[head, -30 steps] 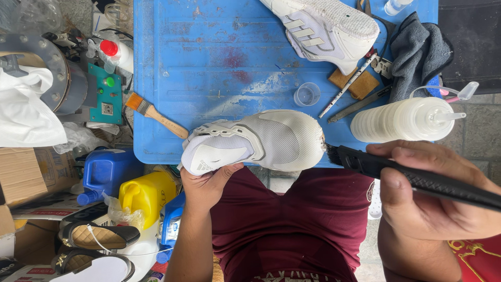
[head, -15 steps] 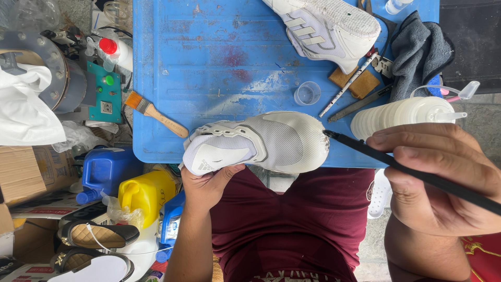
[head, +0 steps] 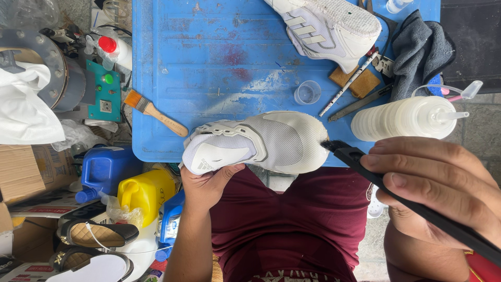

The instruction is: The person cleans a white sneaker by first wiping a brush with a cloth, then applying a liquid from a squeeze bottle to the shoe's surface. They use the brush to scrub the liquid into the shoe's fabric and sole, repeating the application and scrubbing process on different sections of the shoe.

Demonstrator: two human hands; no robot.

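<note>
Our left hand [head: 209, 183] grips the white sneaker [head: 258, 143] by its heel at the blue table's [head: 209, 62] near edge; our right hand [head: 438, 193], fingers closed around the black brush [head: 376, 175], touches bristles to the toe (short, light strokes seem best).

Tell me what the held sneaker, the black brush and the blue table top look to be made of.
White sneaker in the left hand: looks like woven mesh with smooth matte, probably synthetic, overlays; fine texture shows on the heel panel. Black brush in the right hand: likely plastic handle, even matte black; bristles too small to tell. Blue table top: seemingly moulded plastic, scuffed and stained.
</note>
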